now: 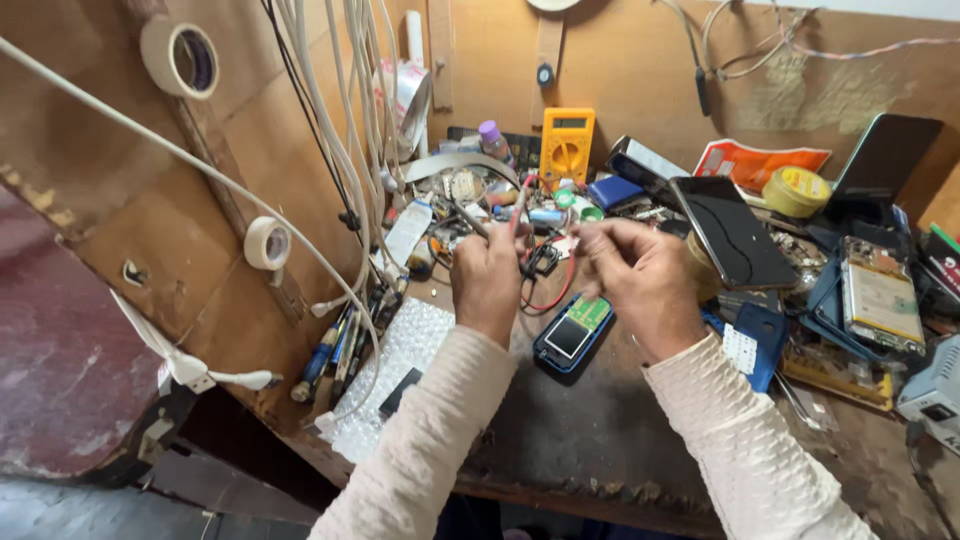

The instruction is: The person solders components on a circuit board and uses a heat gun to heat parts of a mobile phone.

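My left hand is raised over the workbench and grips a thin metal tool, with a red wire looping down beside it. My right hand is held close to the left one, fingers pinched on something too thin to make out. Below and between both hands lies an opened small phone in a blue frame, its green circuit board and dark screen showing. Both sleeves are cream-coloured knit.
A yellow multimeter stands at the back. A dark phone, a tape roll and an opened device crowd the right. Bubble wrap and pens lie left. White cables hang down the wooden panel.
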